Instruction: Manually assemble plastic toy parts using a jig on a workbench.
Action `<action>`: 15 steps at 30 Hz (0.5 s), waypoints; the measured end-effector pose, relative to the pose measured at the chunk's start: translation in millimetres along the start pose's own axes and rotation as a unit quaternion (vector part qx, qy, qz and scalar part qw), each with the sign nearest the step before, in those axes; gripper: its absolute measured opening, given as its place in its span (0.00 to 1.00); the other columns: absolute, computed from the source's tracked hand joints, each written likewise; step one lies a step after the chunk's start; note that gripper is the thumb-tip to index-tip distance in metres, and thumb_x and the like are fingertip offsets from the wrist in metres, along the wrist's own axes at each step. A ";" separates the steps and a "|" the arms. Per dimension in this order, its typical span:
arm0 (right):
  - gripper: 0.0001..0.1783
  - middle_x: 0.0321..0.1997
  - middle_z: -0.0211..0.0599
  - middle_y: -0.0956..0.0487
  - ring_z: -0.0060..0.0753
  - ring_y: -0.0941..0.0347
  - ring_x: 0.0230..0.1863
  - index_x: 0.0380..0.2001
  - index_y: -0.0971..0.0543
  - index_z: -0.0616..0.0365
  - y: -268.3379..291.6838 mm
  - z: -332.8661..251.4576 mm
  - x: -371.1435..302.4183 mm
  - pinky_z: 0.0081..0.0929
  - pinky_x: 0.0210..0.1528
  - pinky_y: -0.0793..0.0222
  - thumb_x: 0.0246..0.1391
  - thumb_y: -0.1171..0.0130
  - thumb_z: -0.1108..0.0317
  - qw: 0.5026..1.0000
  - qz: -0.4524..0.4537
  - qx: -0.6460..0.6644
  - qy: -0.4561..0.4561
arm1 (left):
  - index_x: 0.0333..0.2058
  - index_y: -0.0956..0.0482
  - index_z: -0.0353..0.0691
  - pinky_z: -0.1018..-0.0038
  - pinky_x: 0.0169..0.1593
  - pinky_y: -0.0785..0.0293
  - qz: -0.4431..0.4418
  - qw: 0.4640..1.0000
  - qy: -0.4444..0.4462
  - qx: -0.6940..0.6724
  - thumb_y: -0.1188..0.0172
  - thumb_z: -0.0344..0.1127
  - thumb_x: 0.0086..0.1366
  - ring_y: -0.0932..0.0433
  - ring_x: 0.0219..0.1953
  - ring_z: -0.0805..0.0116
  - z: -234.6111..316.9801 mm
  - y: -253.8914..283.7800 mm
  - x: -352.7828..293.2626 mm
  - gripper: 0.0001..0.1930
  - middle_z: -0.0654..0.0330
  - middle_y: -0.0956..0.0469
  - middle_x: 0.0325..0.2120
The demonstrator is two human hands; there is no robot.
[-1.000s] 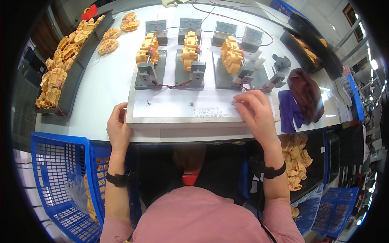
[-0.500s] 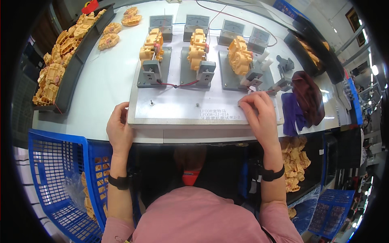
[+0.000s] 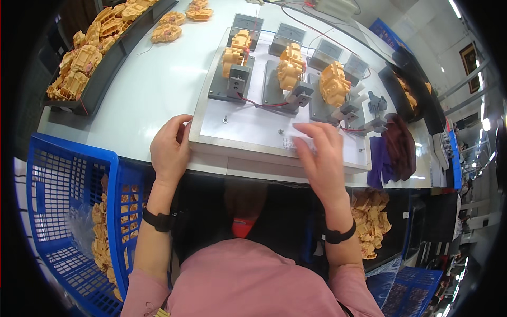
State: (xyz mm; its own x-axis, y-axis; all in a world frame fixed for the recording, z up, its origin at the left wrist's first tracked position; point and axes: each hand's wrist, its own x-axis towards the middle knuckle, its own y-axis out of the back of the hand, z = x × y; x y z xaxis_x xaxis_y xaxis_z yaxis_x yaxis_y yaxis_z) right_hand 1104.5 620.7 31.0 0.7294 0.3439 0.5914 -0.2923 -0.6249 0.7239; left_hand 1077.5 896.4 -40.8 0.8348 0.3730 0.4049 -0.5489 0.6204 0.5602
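Leftward along the flat white rectangular board, our right hand has moved — from the right small silver metal toggle switch toward the middle small silver metal toggle switch. In the head view its thumb and forefinger are spread apart, nothing visible between them; the middle switch stands just left of those fingertips, contact hard to judge through the blur. Its short stem points up from the board, whose long axis runs crosswise beneath our right hand, much the nearer one. That hand reaches forward, fingers bent leftward. Beyond its fingertips sits a yellow plastic gear housing. Our left hand, fingers curled, meets the board's left edge — whether clamped, we cannot tell.
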 end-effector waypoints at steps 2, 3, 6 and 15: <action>0.07 0.37 0.35 0.25 0.40 0.30 0.42 0.35 0.21 0.55 -9.0 -2.3 4.6 0.34 0.47 0.40 0.51 0.37 0.69 1.000 -0.031 0.003 0.004 | 0.38 0.20 0.42 0.71 0.31 0.29 0.006 1.000 -0.008 0.006 0.41 0.33 0.63 0.24 0.25 0.64 -0.8 -0.1 -0.8 0.06 0.58 0.22 0.24; 0.07 0.36 0.35 0.25 0.40 0.30 0.41 0.34 0.21 0.55 -12.5 -1.3 6.7 0.34 0.46 0.40 0.51 0.37 0.69 0.998 -0.060 0.005 0.004 | 0.37 0.20 0.42 0.70 0.31 0.29 0.009 1.000 -0.018 0.013 0.41 0.33 0.62 0.24 0.26 0.63 -1.3 -0.9 -0.6 0.05 0.59 0.22 0.25; 0.06 0.34 0.33 0.26 0.40 0.31 0.40 0.33 0.21 0.55 -20.1 4.3 4.4 0.34 0.45 0.40 0.51 0.38 0.69 0.999 -0.050 0.000 0.005 | 0.37 0.20 0.43 0.70 0.31 0.29 0.016 0.999 -0.039 0.022 0.41 0.33 0.62 0.23 0.26 0.62 -2.5 -1.3 -1.3 0.05 0.59 0.22 0.25; 0.03 0.32 0.33 0.26 0.39 0.31 0.38 0.30 0.23 0.56 -27.3 0.1 7.9 0.34 0.43 0.40 0.52 0.39 0.71 0.999 -0.033 0.006 -0.028 | 0.37 0.21 0.43 0.70 0.32 0.29 0.035 0.997 -0.070 0.025 0.41 0.33 0.62 0.23 0.27 0.63 -4.2 -0.9 -0.8 0.05 0.60 0.22 0.25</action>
State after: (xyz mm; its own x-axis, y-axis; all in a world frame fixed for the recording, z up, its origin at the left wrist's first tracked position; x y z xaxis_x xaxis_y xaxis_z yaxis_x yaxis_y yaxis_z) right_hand 1118.2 640.4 15.9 0.7806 0.3442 0.5217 -0.2363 -0.6102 0.7562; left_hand 1077.5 898.4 -44.7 0.7820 0.3129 0.5390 -0.6104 0.5592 0.5610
